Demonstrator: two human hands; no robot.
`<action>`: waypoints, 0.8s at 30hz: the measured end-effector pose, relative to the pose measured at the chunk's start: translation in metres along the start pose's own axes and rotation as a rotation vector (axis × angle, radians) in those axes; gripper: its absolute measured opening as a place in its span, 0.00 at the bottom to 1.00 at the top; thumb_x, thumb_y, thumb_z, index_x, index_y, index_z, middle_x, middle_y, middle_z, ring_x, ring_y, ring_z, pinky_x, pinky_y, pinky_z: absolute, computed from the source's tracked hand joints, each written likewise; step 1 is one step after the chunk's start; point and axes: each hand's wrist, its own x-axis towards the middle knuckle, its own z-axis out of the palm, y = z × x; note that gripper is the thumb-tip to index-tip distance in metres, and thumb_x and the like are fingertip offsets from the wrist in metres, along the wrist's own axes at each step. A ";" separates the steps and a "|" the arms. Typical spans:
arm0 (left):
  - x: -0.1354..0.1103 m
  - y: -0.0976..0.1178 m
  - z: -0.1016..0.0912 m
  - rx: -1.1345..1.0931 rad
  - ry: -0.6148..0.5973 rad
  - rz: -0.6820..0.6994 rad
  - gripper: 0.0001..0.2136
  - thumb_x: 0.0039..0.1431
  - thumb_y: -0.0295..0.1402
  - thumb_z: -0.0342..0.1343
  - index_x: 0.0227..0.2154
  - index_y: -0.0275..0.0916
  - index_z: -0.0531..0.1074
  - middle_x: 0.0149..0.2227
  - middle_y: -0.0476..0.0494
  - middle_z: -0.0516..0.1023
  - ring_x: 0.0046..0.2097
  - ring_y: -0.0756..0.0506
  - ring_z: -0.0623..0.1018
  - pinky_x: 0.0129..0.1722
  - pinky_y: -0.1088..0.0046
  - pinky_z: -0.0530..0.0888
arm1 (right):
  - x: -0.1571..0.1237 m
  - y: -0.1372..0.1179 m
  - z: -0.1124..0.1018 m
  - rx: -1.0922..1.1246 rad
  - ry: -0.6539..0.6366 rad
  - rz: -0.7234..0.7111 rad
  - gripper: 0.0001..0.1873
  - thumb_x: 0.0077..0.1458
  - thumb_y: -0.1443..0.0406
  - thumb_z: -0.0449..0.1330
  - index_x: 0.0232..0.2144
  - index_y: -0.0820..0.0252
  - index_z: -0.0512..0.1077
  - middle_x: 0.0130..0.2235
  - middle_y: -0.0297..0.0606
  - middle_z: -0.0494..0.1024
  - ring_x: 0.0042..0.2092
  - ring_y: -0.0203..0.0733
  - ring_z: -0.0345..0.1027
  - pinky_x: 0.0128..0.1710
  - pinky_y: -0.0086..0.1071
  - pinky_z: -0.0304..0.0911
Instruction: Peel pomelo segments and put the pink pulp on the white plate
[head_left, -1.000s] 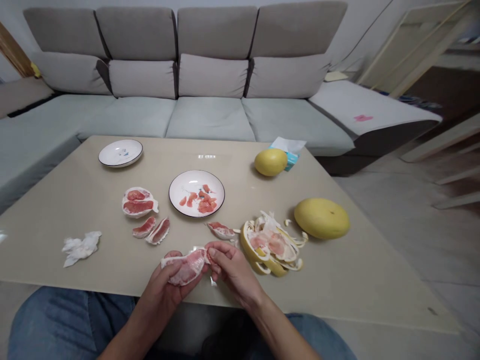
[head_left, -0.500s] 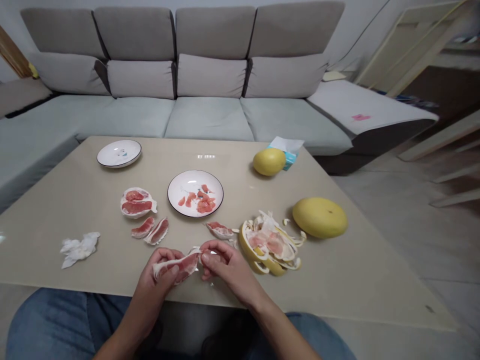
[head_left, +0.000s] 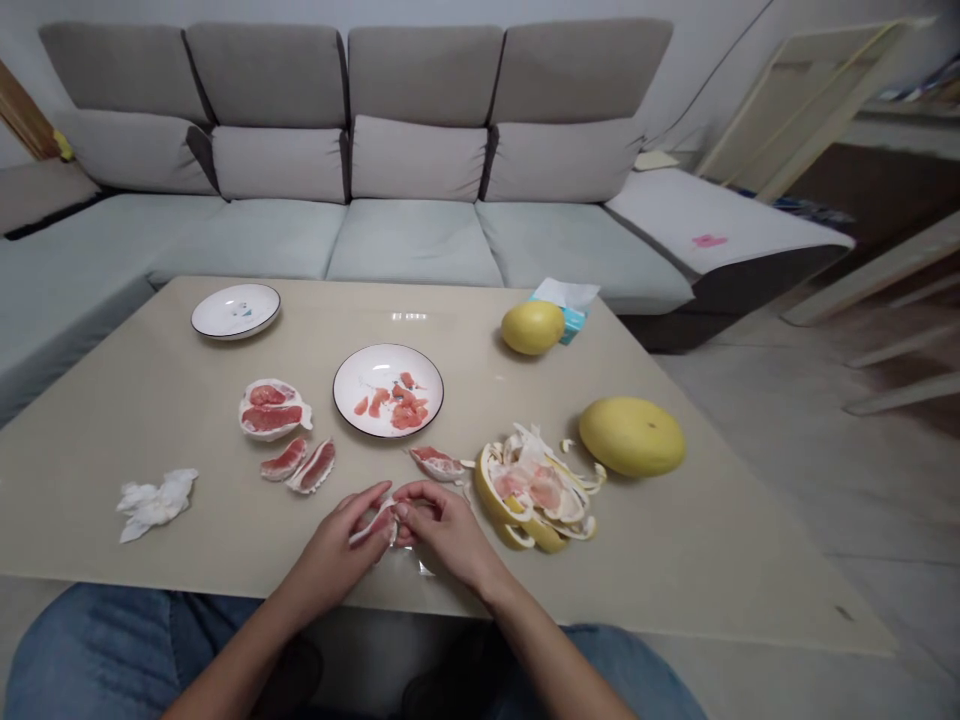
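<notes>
Both hands meet over the table's near edge around a pink pomelo segment (head_left: 381, 523), which they partly cover. My left hand (head_left: 346, 542) is closed on its left side. At its right end, the fingers of my right hand (head_left: 442, 528) pinch the segment or its white membrane. Just beyond the hands lies another pomelo segment (head_left: 437, 463). Two more segments (head_left: 311, 466) rest to the left, beside a partly peeled pomelo piece (head_left: 271, 410). Past them, a white plate (head_left: 356, 375) carries small bits of pink flesh.
To the right sits a heap of pomelo peel (head_left: 491, 485). Two whole pomelos stand farther right, one (head_left: 632, 436) near and one (head_left: 532, 328) by a blue tissue pack (head_left: 574, 322). A second plate (head_left: 217, 315) and crumpled tissue (head_left: 159, 502) are on the left. A sofa (head_left: 412, 238) backs the table.
My left hand has moved right and turned further over the segment, so less of it shows. My right hand stays close to the segment's end. The view has shifted slightly.
</notes>
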 end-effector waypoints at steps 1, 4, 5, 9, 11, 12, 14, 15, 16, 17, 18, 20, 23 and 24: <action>0.001 0.002 0.000 -0.011 -0.027 0.000 0.18 0.51 0.33 0.62 0.46 0.41 0.77 0.45 0.38 0.80 0.46 0.40 0.78 0.45 0.67 0.74 | 0.000 -0.001 0.000 0.014 -0.028 0.005 0.21 0.43 0.52 0.69 0.34 0.61 0.73 0.29 0.32 0.78 0.28 0.36 0.74 0.35 0.34 0.71; 0.001 0.006 -0.001 -0.024 -0.056 -0.023 0.14 0.52 0.34 0.61 0.42 0.39 0.79 0.33 0.42 0.83 0.35 0.42 0.79 0.36 0.71 0.74 | -0.003 -0.004 0.001 0.024 -0.068 0.005 0.21 0.44 0.52 0.69 0.35 0.61 0.74 0.29 0.31 0.78 0.29 0.36 0.73 0.36 0.33 0.71; 0.001 0.007 -0.001 -0.025 -0.043 -0.036 0.13 0.52 0.35 0.61 0.41 0.39 0.79 0.30 0.44 0.82 0.31 0.44 0.78 0.31 0.73 0.73 | -0.004 -0.005 0.001 0.013 -0.063 0.003 0.21 0.44 0.52 0.69 0.35 0.60 0.74 0.28 0.31 0.77 0.29 0.35 0.73 0.36 0.33 0.71; 0.001 0.007 -0.003 -0.038 0.005 -0.046 0.13 0.51 0.35 0.62 0.40 0.39 0.79 0.30 0.44 0.82 0.29 0.45 0.77 0.28 0.75 0.72 | -0.003 -0.005 0.000 0.019 -0.080 -0.002 0.20 0.44 0.52 0.69 0.34 0.60 0.74 0.28 0.31 0.76 0.28 0.34 0.72 0.35 0.32 0.70; 0.001 0.008 -0.003 -0.051 0.017 -0.031 0.12 0.50 0.35 0.63 0.39 0.39 0.79 0.34 0.42 0.83 0.35 0.42 0.79 0.33 0.73 0.75 | -0.002 -0.004 0.000 0.063 -0.102 -0.003 0.20 0.45 0.52 0.69 0.33 0.61 0.74 0.27 0.31 0.75 0.27 0.33 0.71 0.34 0.32 0.70; 0.001 0.008 -0.004 -0.056 0.019 -0.026 0.12 0.50 0.35 0.63 0.38 0.39 0.79 0.35 0.41 0.83 0.36 0.41 0.80 0.35 0.72 0.75 | -0.002 -0.004 0.000 0.088 -0.107 0.001 0.20 0.45 0.52 0.69 0.33 0.62 0.74 0.26 0.31 0.75 0.26 0.33 0.70 0.34 0.31 0.69; 0.001 0.008 -0.005 -0.063 0.018 -0.028 0.11 0.49 0.36 0.63 0.37 0.39 0.80 0.34 0.41 0.83 0.35 0.41 0.80 0.33 0.72 0.75 | -0.001 -0.003 0.000 0.134 -0.106 0.026 0.21 0.44 0.53 0.70 0.33 0.63 0.74 0.26 0.31 0.74 0.26 0.32 0.69 0.33 0.31 0.69; 0.001 0.008 -0.005 -0.066 0.024 -0.031 0.11 0.49 0.36 0.63 0.37 0.39 0.80 0.34 0.41 0.83 0.33 0.42 0.80 0.31 0.73 0.75 | -0.001 -0.003 0.001 0.154 -0.098 0.042 0.21 0.44 0.53 0.70 0.33 0.63 0.74 0.26 0.32 0.74 0.26 0.32 0.69 0.33 0.31 0.70; 0.001 0.007 -0.006 -0.067 0.036 -0.032 0.11 0.49 0.36 0.64 0.37 0.39 0.80 0.33 0.41 0.83 0.33 0.42 0.79 0.30 0.73 0.75 | -0.001 -0.003 0.001 0.171 -0.084 0.052 0.21 0.44 0.53 0.70 0.33 0.64 0.75 0.26 0.32 0.74 0.26 0.32 0.68 0.33 0.30 0.70; 0.001 0.008 -0.006 -0.069 0.050 -0.032 0.12 0.49 0.36 0.64 0.37 0.39 0.80 0.33 0.41 0.83 0.33 0.42 0.80 0.30 0.73 0.75 | -0.001 -0.002 0.002 0.186 -0.066 0.055 0.21 0.43 0.54 0.71 0.33 0.64 0.75 0.26 0.32 0.74 0.27 0.31 0.68 0.33 0.30 0.70; 0.000 0.008 -0.007 -0.073 0.062 -0.031 0.12 0.49 0.36 0.64 0.37 0.39 0.80 0.34 0.41 0.83 0.34 0.41 0.80 0.32 0.73 0.75 | -0.001 -0.002 0.003 0.200 -0.048 0.050 0.20 0.43 0.54 0.71 0.33 0.63 0.75 0.26 0.31 0.73 0.27 0.31 0.68 0.34 0.30 0.70; -0.001 0.009 -0.007 -0.095 0.054 -0.038 0.12 0.49 0.36 0.64 0.37 0.39 0.80 0.36 0.40 0.83 0.37 0.41 0.80 0.37 0.72 0.75 | 0.000 0.000 0.005 0.230 -0.012 0.019 0.19 0.43 0.55 0.71 0.33 0.62 0.75 0.27 0.31 0.73 0.28 0.31 0.67 0.35 0.30 0.71; -0.002 0.009 -0.008 -0.127 -0.001 -0.063 0.12 0.51 0.37 0.63 0.38 0.38 0.79 0.36 0.39 0.84 0.35 0.43 0.80 0.37 0.72 0.75 | 0.001 0.001 0.006 0.277 0.011 -0.014 0.18 0.44 0.56 0.71 0.34 0.61 0.75 0.28 0.31 0.73 0.30 0.32 0.68 0.36 0.31 0.71; -0.003 0.008 -0.009 -0.111 -0.003 -0.062 0.12 0.52 0.37 0.62 0.38 0.38 0.78 0.35 0.39 0.83 0.34 0.43 0.80 0.36 0.72 0.75 | 0.001 0.001 0.006 0.291 0.023 -0.018 0.18 0.44 0.56 0.71 0.34 0.61 0.75 0.28 0.31 0.72 0.30 0.32 0.67 0.36 0.31 0.71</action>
